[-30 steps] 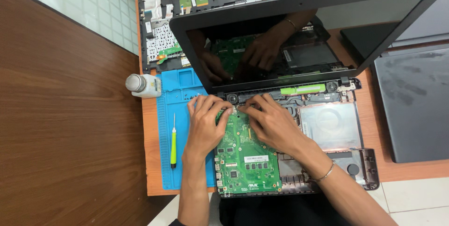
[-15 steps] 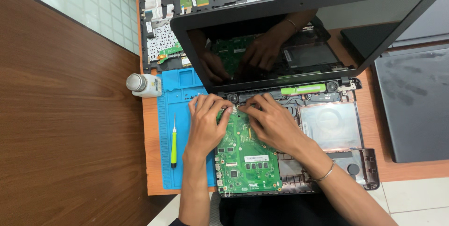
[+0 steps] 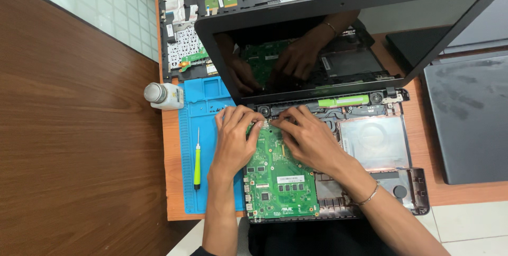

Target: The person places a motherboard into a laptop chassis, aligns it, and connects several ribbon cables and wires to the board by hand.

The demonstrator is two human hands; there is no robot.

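At twelve o'clock of the green motherboard (image 3: 278,179), seated in the opened laptop base (image 3: 407,182), my left hand (image 3: 235,139) and right hand (image 3: 309,139) pinch something small, hidden; keyboard cover (image 3: 222,18) already off.

Bright, even daylight fills the scene, and shadows stay soft and faint. The dark laptop screen (image 3: 338,39) acts as a mirror, reflecting the hands and board below it, with a pale glare band at its upper right. Focus is sharp throughout; lines near the screen's outer edges bend slightly.
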